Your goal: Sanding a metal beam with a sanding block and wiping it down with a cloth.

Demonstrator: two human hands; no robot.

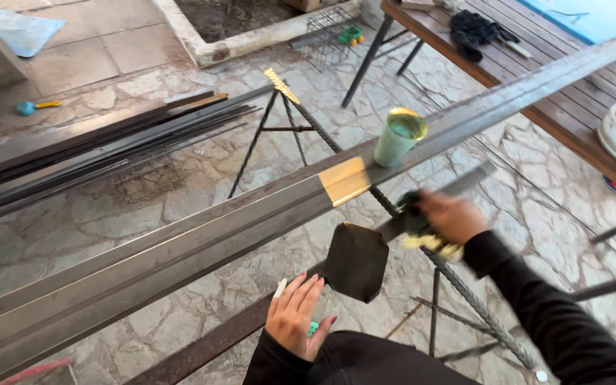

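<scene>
The right hand (450, 217) is motion-blurred, clenched on what looks like a yellow-bristled brush (433, 246), hard to make out. The left hand (295, 314), fingers spread flat, presses 1 flat bar (208, 346) beside 1 dark octagonal plate (355, 261). Beyond the right hand stands 1 green can (398, 137) on the long steel profile (180, 242).

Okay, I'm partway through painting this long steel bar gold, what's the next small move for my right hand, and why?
Probably dip the brush in the green cup and extend the gold patch. Only a short stretch of the long bar is gold; the rest is bare metal. The right hand is blurred, its tool unclear. The left hand rests by the lower bar.
</scene>
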